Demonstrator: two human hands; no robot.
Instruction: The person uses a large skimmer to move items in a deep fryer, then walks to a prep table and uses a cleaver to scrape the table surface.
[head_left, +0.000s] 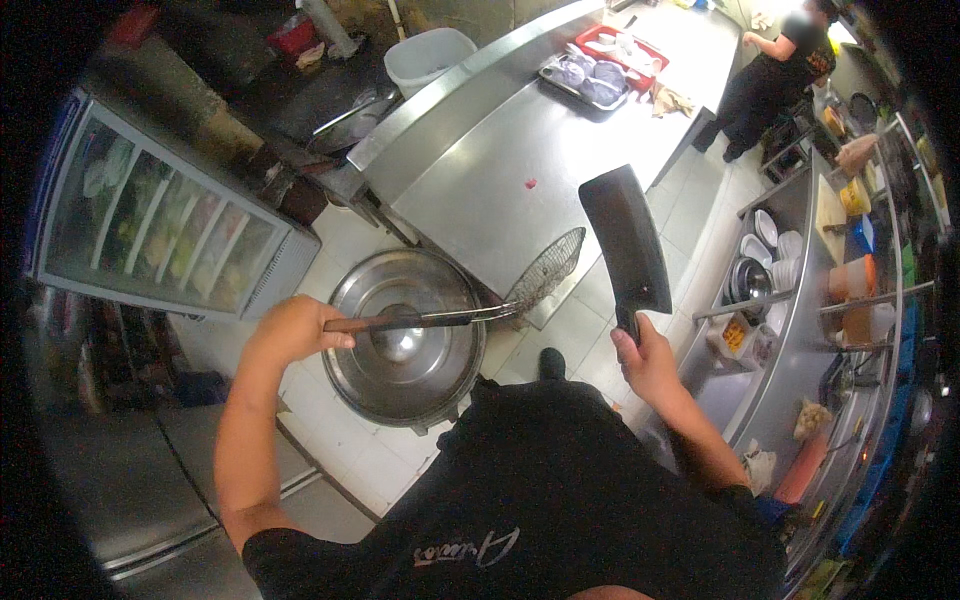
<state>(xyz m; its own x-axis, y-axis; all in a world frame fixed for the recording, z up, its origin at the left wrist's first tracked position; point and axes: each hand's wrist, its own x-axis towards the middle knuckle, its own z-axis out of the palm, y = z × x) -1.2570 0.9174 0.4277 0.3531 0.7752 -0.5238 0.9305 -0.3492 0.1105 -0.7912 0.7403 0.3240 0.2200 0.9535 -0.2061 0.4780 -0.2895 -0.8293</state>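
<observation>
My left hand (304, 330) grips the wooden handle of a wire skimmer (551, 262), held out level across my front. Its mesh head reaches over the near corner of a stainless steel table (465, 195). In my right hand (649, 360) is a cleaver (626, 232), gripped by its dark handle with the broad blade pointing away from me. Below the skimmer's handle a large round metal pot or lid (450, 367) with a central dome stands at floor level. A small red scrap (531, 183) lies on the tabletop.
A glass-door fridge (165, 217) stands at left. On the table's far part are a tray of wrapped items (585, 79) and a red tray (649, 56). Shelves (787, 300) with bowls line the right side. A person (780, 82) stands at the far right. White tiles (592, 330) cover the floor.
</observation>
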